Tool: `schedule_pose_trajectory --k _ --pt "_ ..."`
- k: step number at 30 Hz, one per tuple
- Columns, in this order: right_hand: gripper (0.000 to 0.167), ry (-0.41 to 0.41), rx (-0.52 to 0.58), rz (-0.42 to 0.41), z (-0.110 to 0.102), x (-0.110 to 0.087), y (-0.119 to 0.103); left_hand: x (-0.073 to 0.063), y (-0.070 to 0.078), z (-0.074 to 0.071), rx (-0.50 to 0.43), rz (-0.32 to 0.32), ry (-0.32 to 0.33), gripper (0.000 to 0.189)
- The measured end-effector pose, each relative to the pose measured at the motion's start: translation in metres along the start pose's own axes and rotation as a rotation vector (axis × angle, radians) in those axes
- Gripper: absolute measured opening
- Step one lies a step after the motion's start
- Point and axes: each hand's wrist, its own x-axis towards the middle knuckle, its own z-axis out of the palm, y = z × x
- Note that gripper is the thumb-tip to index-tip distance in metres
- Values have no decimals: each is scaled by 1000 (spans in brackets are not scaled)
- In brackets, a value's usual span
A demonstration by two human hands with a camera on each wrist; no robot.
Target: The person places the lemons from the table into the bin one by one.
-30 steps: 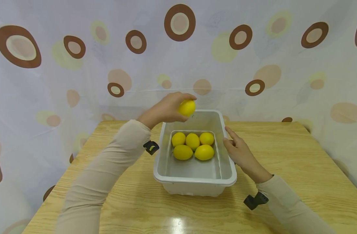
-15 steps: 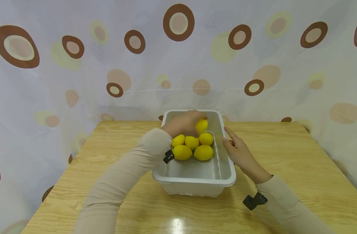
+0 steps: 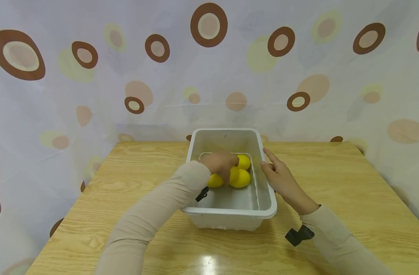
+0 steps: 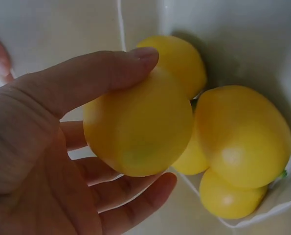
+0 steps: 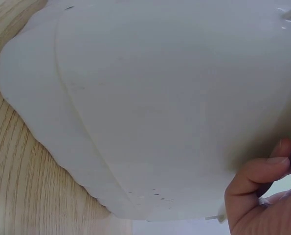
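Observation:
In the left wrist view, my left hand [image 3: 220, 163] grips a yellow lemon [image 4: 138, 129] between thumb and fingers. The hand is down inside a pale grey plastic tub [image 3: 228, 211], low over more lemons. A lemon [image 3: 242, 179] at the front right and another lemon [image 3: 244, 162] behind it show beside the fingers. The hand hides part of the group; the left wrist view shows a large lemon [image 4: 243, 137] close by the held one. My right hand [image 3: 284, 181] holds the tub's right rim, its index finger along the edge and other fingers curled below.
The tub stands on a light wooden table [image 3: 154, 229], near its back edge. Behind hangs a pale curtain [image 3: 182, 84] with brown and beige rounded spots. A black wrist strap [image 3: 300, 235] sits on the right sleeve.
My left hand has brought the lemon from above the tub's back left down inside it, among the other lemons. My right hand has stayed at the rim.

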Motion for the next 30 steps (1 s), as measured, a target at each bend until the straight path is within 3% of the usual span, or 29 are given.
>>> schedule_pose_trajectory --k 6,13,20,30 --pt "60 1 -9 7 0 1 -1 3 2 7 56 23 -48 62" --pt "61 -6 -7 17 0 1 -1 3 4 10 53 -16 -77 63" --pt "61 0 -11 11 -1 1 -1 2 3 11 75 2 -87 63" --pt "61 -12 4 5 0 1 0 3 2 19 93 -33 -66 65"
